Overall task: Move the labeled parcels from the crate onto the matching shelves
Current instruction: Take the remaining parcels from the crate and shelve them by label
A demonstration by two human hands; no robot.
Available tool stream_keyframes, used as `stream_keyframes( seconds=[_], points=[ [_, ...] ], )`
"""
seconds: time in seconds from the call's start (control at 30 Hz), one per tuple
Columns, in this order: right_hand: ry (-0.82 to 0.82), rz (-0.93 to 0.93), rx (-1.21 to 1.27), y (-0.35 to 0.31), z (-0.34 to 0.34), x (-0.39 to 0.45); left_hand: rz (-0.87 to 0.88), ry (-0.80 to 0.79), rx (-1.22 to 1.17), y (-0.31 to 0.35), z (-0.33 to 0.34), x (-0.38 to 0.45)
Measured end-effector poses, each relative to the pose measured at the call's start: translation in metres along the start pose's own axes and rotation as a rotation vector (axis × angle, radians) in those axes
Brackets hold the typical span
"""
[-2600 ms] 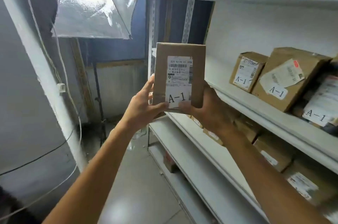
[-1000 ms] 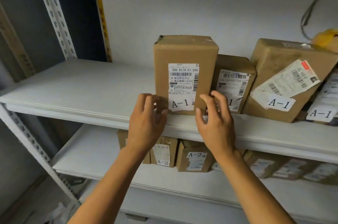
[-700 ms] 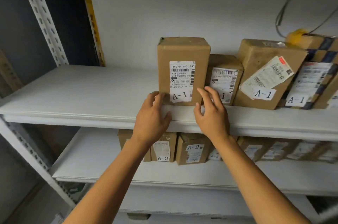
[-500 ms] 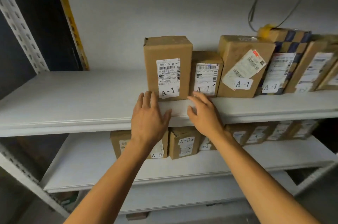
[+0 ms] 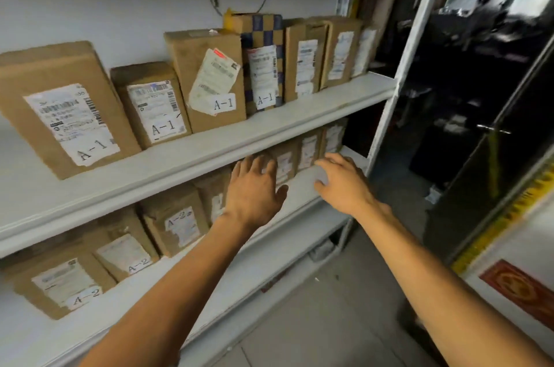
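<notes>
A tall brown parcel (image 5: 64, 108) labeled A-1 stands at the left end of a row of A-1 parcels on the upper white shelf (image 5: 209, 153). Beside it stand a smaller A-1 parcel (image 5: 153, 102) and a bigger one (image 5: 209, 78). The lower shelf (image 5: 269, 249) carries several parcels labeled A-2 (image 5: 177, 221). My left hand (image 5: 253, 189) hangs empty in front of the lower shelf, fingers spread. My right hand (image 5: 343, 183) is also empty, fingers apart, near the lower shelf's right end. Neither hand touches a parcel. No crate is in view.
The white shelf post (image 5: 398, 81) marks the rack's right end. Beyond it lies a dark area with a black cabinet (image 5: 479, 132). A yellow-black striped edge (image 5: 506, 213) and a red sign (image 5: 521, 288) are at the lower right. Grey floor (image 5: 314, 321) lies below.
Both hands have let go of the tall A-1 parcel, which now stands on the upper shelf. The hands dropped lower and the view swung right toward the rack's end.
</notes>
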State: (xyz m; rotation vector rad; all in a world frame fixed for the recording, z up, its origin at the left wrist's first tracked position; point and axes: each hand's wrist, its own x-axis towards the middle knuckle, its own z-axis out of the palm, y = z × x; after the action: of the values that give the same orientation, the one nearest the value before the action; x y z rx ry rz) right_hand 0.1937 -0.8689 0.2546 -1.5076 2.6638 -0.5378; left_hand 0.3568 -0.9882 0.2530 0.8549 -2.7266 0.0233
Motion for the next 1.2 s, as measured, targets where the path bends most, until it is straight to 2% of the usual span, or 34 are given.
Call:
stream_keyframes(
  seconds=[0.1, 0.27, 0.5, 0.67, 1.0, 1.2],
  points=[
    [0.077, 0.137, -0.015, 0.072, -0.024, -0.04, 0.143, -0.069, -0.05, 0.078, 0.015, 0.024],
    [0.109, 0.42, -0.055, 0.186, -0.061, -0.132, 0.4, -0.132, -0.16, 0.231, 0.038, 0.041],
    [0.166, 0.816, -0.093, 0.3, -0.085, -0.29, 0.731, -0.249, -0.263, 0.42, 0.071, 0.008],
    [0.228, 1.056, -0.021, 0.337, -0.092, -0.392, 0.973, -0.272, -0.23, 0.522, 0.078, -0.036],
    [0.314, 1.47, 0.153, 0.366, -0.094, -0.549, 1.432, -0.387, -0.3, 0.676, 0.093, -0.114],
    [0.361, 1.644, 0.054, 0.392, -0.112, -0.604, 1.64, -0.478, -0.301, 0.772, 0.103, -0.146]
  ],
)
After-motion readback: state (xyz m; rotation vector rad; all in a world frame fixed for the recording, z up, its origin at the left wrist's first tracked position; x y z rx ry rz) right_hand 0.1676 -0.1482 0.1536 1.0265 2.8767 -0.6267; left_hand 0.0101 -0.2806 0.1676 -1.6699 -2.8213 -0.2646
